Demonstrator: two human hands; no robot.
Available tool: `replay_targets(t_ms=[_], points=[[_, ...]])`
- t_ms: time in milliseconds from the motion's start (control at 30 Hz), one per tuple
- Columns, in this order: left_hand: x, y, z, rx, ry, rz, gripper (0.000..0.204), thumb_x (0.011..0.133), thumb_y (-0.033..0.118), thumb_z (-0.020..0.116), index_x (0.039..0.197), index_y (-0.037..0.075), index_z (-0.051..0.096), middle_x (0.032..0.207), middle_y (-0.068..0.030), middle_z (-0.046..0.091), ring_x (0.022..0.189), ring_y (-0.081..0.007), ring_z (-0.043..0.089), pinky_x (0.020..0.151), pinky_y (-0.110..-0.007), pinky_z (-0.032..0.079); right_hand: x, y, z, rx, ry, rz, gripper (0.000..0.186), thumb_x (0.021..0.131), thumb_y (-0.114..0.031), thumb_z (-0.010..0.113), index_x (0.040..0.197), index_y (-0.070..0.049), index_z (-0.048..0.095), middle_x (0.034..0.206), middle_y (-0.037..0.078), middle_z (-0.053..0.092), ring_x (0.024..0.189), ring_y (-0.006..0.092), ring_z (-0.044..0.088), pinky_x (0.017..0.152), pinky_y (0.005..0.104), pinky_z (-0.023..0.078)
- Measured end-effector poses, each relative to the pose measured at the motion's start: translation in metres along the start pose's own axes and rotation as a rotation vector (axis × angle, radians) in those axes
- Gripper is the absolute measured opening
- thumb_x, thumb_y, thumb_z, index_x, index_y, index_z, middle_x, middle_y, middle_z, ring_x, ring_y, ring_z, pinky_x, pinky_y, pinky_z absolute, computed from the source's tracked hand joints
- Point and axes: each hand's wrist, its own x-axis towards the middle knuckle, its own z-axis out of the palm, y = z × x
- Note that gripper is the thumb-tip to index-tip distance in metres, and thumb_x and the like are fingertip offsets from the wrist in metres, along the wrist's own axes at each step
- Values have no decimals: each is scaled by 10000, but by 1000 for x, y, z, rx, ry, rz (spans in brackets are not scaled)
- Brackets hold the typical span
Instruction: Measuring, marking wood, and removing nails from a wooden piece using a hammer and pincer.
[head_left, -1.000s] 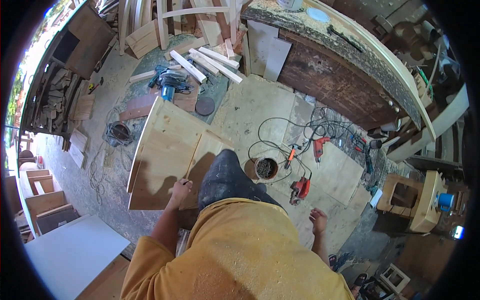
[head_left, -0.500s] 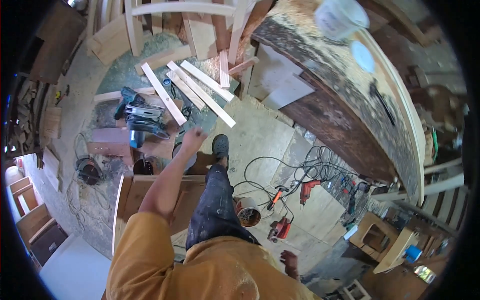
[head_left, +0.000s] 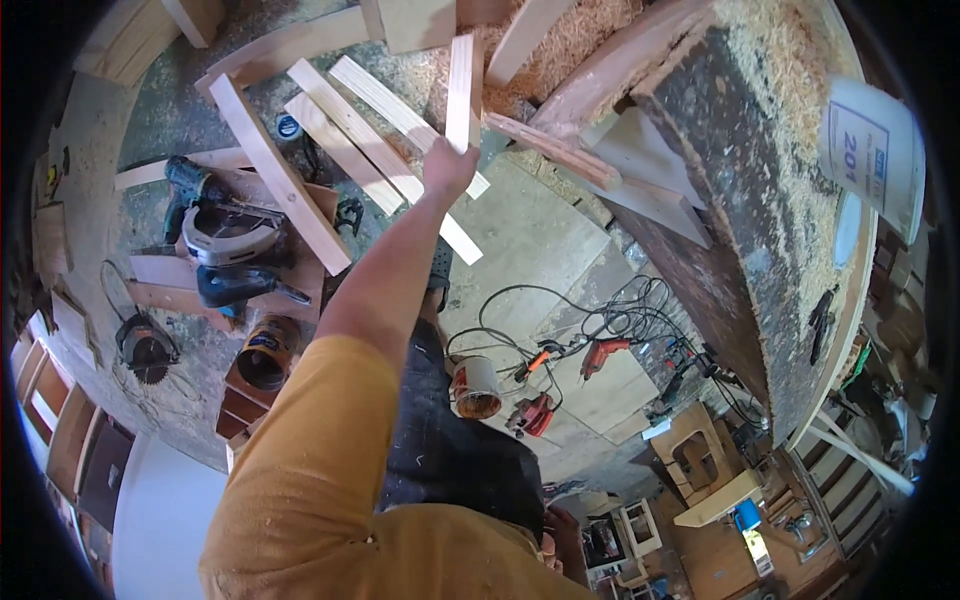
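Note:
My left hand point(head_left: 450, 168) reaches forward, fingers round the lower end of a short pale wood piece point(head_left: 462, 85). Around it lie long pale strips point(head_left: 340, 130), a wider board point(head_left: 280, 170) and a pink-tinted wood piece point(head_left: 555, 150) to the right. A teal drill point(head_left: 185, 185) and a saw-like power tool point(head_left: 235, 235) rest left of these, by a small blue round object point(head_left: 288, 127). My right hand point(head_left: 558, 530) is low beside my body, mostly hidden behind it; its fingers are unclear.
A sawdust-covered bench point(head_left: 720, 200) stands right, with a white tub point(head_left: 865, 150). Tangled cables, a red drill point(head_left: 600, 352), a red power tool point(head_left: 532, 412) and a bucket point(head_left: 475, 390) are on the floor. A circular saw point(head_left: 145, 345) and an open can point(head_left: 262, 355) are at left.
My left hand has risen from the large panel, across the floor to the wood pieces, and closed on the short one. The view has moved toward the pile. My right hand has become mostly hidden.

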Motion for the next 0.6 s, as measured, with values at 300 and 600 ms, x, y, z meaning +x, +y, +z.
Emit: replay_targets(t_ms=[300, 600], points=[[-197, -75, -143, -1059, -579, 69, 439, 781, 11, 568, 1208, 52, 476, 1073, -41, 578, 959, -148, 566, 845, -292, 466, -4, -179, -1, -296, 13, -584, 327, 884, -135, 560, 1146, 59, 556, 852, 94, 648, 684, 126, 575, 635, 252, 485], [-363, -61, -218, -1190, -545, 40, 602, 619, -68, 576, 1194, 88, 485, 1094, -3, 561, 1003, -129, 545, 842, -276, 452, -152, -407, 205, -716, -878, -1258, 717, 796, -176, 700, 1392, -47, 323, 1257, 125, 518, 1172, 199, 485, 903, 334, 452]])
